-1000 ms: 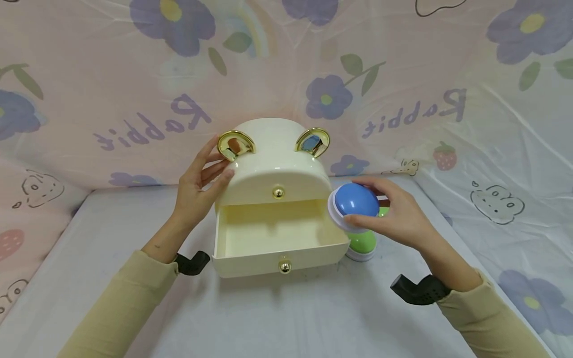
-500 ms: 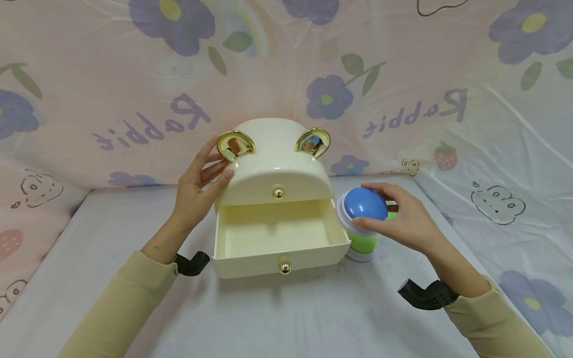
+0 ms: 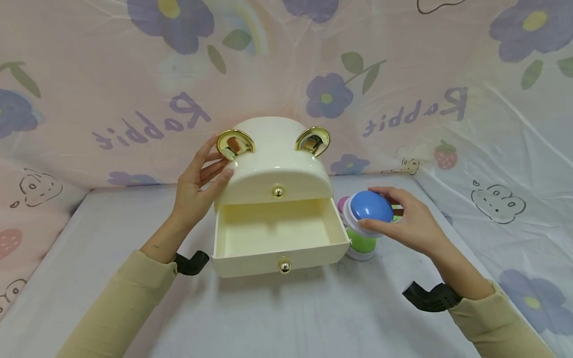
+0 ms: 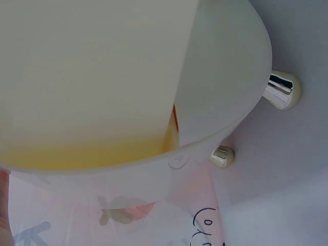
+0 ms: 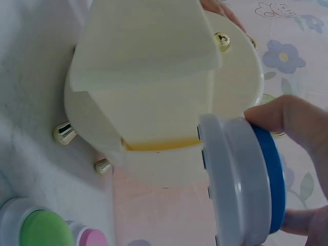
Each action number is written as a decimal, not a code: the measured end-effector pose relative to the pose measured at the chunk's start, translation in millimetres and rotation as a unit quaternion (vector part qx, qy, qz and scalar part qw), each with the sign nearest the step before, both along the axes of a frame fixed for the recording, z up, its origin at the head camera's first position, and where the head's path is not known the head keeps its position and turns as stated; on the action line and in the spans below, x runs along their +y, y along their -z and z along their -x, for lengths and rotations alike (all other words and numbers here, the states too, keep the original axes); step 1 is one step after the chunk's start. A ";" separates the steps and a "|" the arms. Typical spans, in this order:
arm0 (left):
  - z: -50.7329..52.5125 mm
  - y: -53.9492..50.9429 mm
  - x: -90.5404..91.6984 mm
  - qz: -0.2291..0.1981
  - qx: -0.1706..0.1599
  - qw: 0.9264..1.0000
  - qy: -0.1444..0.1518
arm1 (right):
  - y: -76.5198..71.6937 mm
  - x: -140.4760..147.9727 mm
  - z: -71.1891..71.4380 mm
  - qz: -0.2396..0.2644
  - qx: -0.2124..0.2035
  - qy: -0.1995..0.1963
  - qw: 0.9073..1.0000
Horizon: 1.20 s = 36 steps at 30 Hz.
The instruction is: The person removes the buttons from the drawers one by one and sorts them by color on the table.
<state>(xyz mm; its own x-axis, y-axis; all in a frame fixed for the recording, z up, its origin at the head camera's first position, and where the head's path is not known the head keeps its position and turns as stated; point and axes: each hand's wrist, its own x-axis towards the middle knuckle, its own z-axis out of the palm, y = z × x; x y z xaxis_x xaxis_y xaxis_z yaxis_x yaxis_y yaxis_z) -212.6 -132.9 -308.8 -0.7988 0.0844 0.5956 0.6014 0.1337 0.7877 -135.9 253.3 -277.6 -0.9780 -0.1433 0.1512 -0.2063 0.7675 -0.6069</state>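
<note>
A cream drawer box [image 3: 273,179] with gold ear-shaped trims stands at the middle of the table in the head view. Its lower drawer [image 3: 246,267] is pulled out, and no item shows inside. My left hand [image 3: 197,184] grips the box's left side by the ear, thumb toward the front. In my right hand [image 3: 416,221] is a blue dome-topped button [image 3: 371,206] with a white base, pinched between thumb and fingers, tilted, right of the drawer. The right wrist view shows small feet under the button's white base [image 5: 225,179].
A green dome button [image 3: 361,243] lies beside the drawer's right front corner, partly covered by the blue one. Behind it a pink button [image 3: 342,204] shows in part. Some green shows behind my right fingers. A patterned cloth [image 3: 268,74] hangs behind the box.
My right hand has moved right and slightly toward me with the blue button, away from the drawer's edge. The pink button has come into sight. My left hand stays put.
</note>
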 end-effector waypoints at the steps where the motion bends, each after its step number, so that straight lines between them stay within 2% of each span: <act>1: -0.1 0.1 0.1 0.000 0.000 1.000 0.000 | 2.2 1.1 0.3 0.000 -0.002 0.002 1.000; 9: -0.2 0.3 0.3 -0.007 -0.006 1.000 0.002 | 22.6 10.9 5.1 -0.009 -0.016 0.018 1.000; 20: -1.4 -0.5 0.3 -0.004 -0.003 1.000 0.000 | 40.0 24.1 3.9 -0.005 -0.021 0.032 0.999; 36: -1.4 -0.3 1.1 -0.009 0.002 1.000 0.001 | 65.6 42.5 3.8 -0.028 -0.053 0.070 0.996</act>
<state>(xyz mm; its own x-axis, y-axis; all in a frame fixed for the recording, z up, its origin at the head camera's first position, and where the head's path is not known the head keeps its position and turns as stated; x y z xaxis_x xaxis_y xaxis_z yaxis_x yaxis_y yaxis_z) -211.2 -131.8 -308.5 -0.7959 0.0747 0.6008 0.6053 0.1190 0.7870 -139.7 295.7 -343.2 -0.9991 -0.0099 0.0422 -0.0325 0.8172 -0.5754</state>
